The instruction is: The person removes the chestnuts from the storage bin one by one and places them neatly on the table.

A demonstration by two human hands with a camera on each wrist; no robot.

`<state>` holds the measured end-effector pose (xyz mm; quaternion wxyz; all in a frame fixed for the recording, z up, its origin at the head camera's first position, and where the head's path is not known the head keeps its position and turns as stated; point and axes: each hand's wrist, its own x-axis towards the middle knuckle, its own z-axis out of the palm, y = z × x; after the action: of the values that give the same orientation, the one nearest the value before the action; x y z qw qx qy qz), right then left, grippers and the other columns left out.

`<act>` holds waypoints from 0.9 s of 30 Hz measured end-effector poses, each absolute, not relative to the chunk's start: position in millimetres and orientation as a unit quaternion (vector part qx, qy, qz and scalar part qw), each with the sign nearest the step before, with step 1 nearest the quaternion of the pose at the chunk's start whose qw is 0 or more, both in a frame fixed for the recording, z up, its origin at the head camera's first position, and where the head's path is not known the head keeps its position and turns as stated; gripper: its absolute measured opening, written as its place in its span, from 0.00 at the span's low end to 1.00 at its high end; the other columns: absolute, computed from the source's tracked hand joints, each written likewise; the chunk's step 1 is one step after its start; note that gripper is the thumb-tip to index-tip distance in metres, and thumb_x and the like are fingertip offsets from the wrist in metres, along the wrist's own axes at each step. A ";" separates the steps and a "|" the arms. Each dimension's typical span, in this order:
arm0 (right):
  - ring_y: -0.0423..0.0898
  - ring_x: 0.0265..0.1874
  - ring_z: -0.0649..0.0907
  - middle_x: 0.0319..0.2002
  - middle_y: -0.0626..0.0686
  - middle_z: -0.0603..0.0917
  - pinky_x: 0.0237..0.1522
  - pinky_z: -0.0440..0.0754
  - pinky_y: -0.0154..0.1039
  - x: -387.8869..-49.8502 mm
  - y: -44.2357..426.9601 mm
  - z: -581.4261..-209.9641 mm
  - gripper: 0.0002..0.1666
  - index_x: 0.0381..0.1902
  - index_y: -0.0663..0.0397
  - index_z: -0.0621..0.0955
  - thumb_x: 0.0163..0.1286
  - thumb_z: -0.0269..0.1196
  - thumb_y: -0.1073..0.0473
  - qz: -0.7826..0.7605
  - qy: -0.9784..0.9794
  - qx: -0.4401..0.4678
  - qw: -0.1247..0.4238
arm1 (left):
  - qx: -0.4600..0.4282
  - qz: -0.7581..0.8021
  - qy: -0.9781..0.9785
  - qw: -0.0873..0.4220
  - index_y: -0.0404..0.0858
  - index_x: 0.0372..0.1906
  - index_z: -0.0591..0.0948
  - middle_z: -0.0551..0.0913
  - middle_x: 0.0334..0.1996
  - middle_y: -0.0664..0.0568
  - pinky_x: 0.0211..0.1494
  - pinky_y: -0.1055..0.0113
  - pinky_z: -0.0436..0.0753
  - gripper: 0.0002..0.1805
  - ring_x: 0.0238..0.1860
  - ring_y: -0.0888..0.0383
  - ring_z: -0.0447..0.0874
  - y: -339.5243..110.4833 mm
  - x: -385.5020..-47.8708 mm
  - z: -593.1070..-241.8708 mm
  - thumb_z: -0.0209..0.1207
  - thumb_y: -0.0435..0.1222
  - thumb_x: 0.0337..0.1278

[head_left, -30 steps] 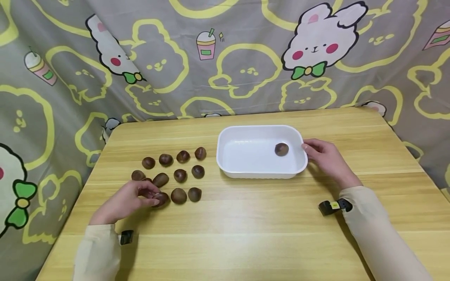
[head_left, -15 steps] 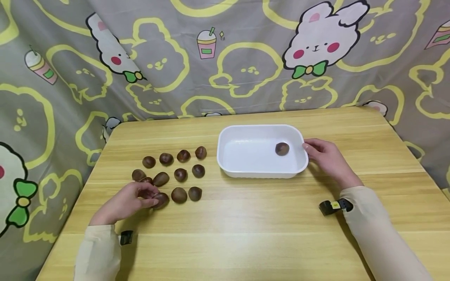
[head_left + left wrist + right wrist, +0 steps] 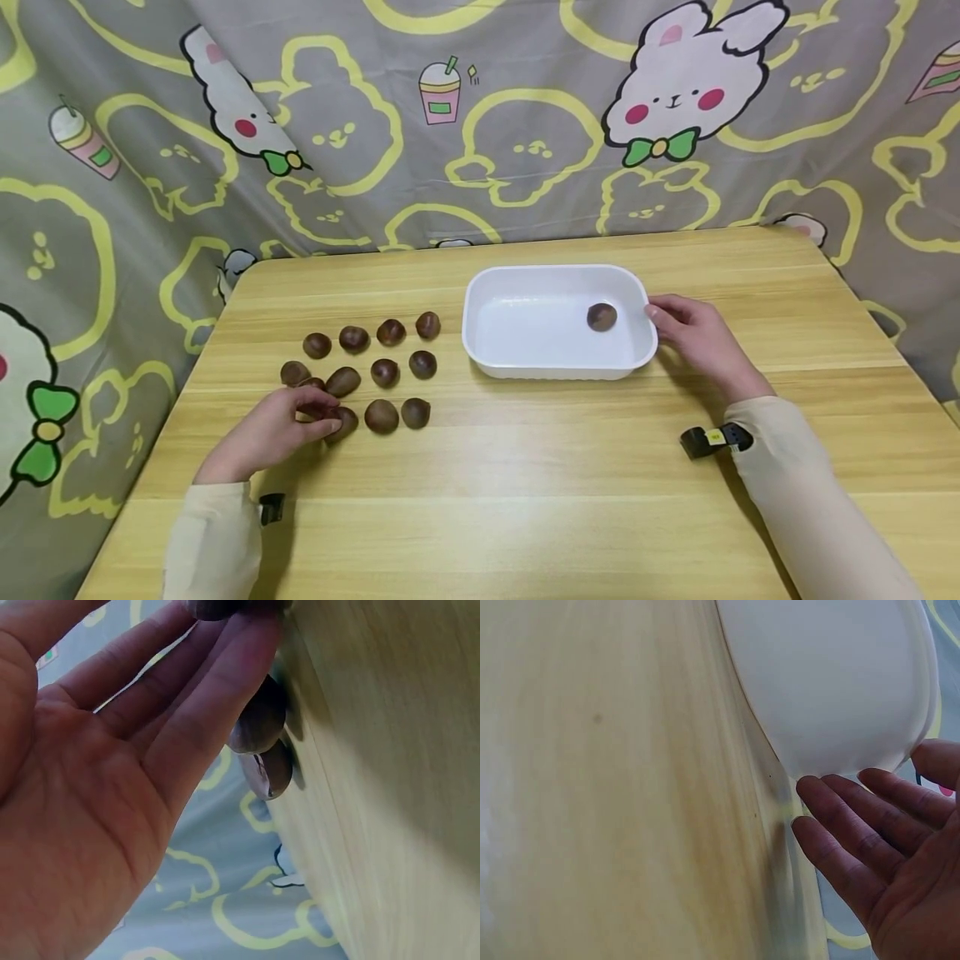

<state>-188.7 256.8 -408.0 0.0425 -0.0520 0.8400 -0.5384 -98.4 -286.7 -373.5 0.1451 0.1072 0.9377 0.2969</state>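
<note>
In the head view, my left hand [image 3: 273, 429] reaches over the front left of a group of chestnuts. Its thumb and fingers are around a brown chestnut [image 3: 345, 422], pinching it at the table surface. The left wrist view has the palm facing the camera, fingers extended towards a chestnut [image 3: 214, 607] at the top edge, two more [image 3: 259, 724] beyond. My right hand [image 3: 693, 337] holds the right end of a white rectangular tray [image 3: 555, 372], thumb at the rim, fingers against the outer wall. One chestnut [image 3: 602, 317] lies inside the tray, towards its right end.
Several more chestnuts [image 3: 385, 373] lie in rough rows left of the tray, one partly hidden by my left fingers. All stand on a wooden table [image 3: 525, 500]. A patterned curtain [image 3: 525, 125] hangs behind and beside it.
My left hand has shifted slightly, its thumb now covering more of the front left chestnut. The right hand and the tray look the same.
</note>
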 end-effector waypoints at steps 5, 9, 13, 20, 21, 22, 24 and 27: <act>0.32 0.38 0.82 0.56 0.71 0.77 0.40 0.81 0.27 -189.0 257.1 -409.6 0.30 0.63 0.75 0.71 0.78 0.53 0.51 -0.538 0.840 -0.052 0.044 | 0.103 0.283 0.944 0.136 0.36 0.44 0.85 0.84 0.36 0.55 0.41 0.61 0.80 0.11 0.40 0.56 0.82 -286.1 -97.6 -372.9 0.68 0.37 0.58; 0.32 0.38 0.82 0.56 0.71 0.77 0.40 0.81 0.27 -189.6 257.4 -410.4 0.31 0.64 0.74 0.71 0.78 0.53 0.51 -0.540 0.839 -0.049 0.047 | 0.104 0.279 0.946 0.125 0.35 0.44 0.86 0.85 0.37 0.53 0.40 0.63 0.81 0.11 0.40 0.55 0.83 -284.8 -97.2 -372.8 0.68 0.35 0.57; 0.32 0.38 0.82 0.57 0.71 0.76 0.41 0.81 0.28 -190.0 257.7 -410.6 0.31 0.64 0.74 0.70 0.78 0.52 0.51 -0.542 0.838 -0.048 0.049 | 0.101 0.271 0.950 0.117 0.34 0.44 0.86 0.86 0.38 0.50 0.41 0.61 0.81 0.11 0.41 0.53 0.83 -283.1 -96.4 -371.6 0.68 0.34 0.57; 0.34 0.39 0.82 0.56 0.71 0.76 0.41 0.81 0.28 -189.4 257.0 -409.1 0.31 0.64 0.74 0.71 0.78 0.52 0.50 -0.540 0.839 -0.052 0.051 | 0.093 0.273 0.953 0.089 0.33 0.44 0.85 0.85 0.41 0.47 0.40 0.60 0.82 0.10 0.41 0.51 0.84 -280.0 -94.7 -359.4 0.67 0.33 0.58; 0.35 0.40 0.82 0.56 0.71 0.76 0.41 0.81 0.28 -189.4 257.0 -409.2 0.31 0.63 0.74 0.71 0.78 0.52 0.51 -0.539 0.839 -0.055 0.050 | 0.092 0.279 0.952 0.088 0.34 0.45 0.85 0.84 0.41 0.48 0.40 0.61 0.82 0.11 0.41 0.52 0.84 -278.6 -95.2 -357.0 0.67 0.33 0.59; 0.35 0.40 0.82 0.56 0.71 0.77 0.41 0.81 0.28 -189.1 257.1 -409.2 0.31 0.63 0.74 0.71 0.78 0.52 0.51 -0.537 0.840 -0.056 0.049 | 0.091 0.284 0.951 0.086 0.35 0.45 0.85 0.84 0.41 0.48 0.39 0.61 0.82 0.11 0.41 0.53 0.83 -276.8 -96.4 -354.9 0.66 0.34 0.59; 0.35 0.40 0.82 0.55 0.71 0.77 0.41 0.81 0.28 -188.5 257.2 -408.9 0.31 0.63 0.75 0.71 0.78 0.52 0.51 -0.533 0.843 -0.058 0.046 | 0.091 0.289 0.950 0.080 0.37 0.46 0.85 0.84 0.41 0.51 0.39 0.61 0.81 0.11 0.41 0.55 0.82 -271.9 -99.7 -351.8 0.66 0.36 0.61; 0.35 0.40 0.82 0.55 0.72 0.77 0.41 0.81 0.27 -187.8 257.2 -408.8 0.30 0.63 0.75 0.71 0.79 0.52 0.51 -0.529 0.845 -0.059 0.045 | 0.095 0.308 0.945 0.059 0.39 0.47 0.85 0.84 0.42 0.52 0.42 0.59 0.81 0.11 0.41 0.55 0.82 -262.5 -106.4 -350.4 0.66 0.37 0.61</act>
<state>-187.8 257.2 -408.8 0.0455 -0.0592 0.8453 -0.5291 -106.4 -262.5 -350.4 0.0589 0.0954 0.9447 0.3082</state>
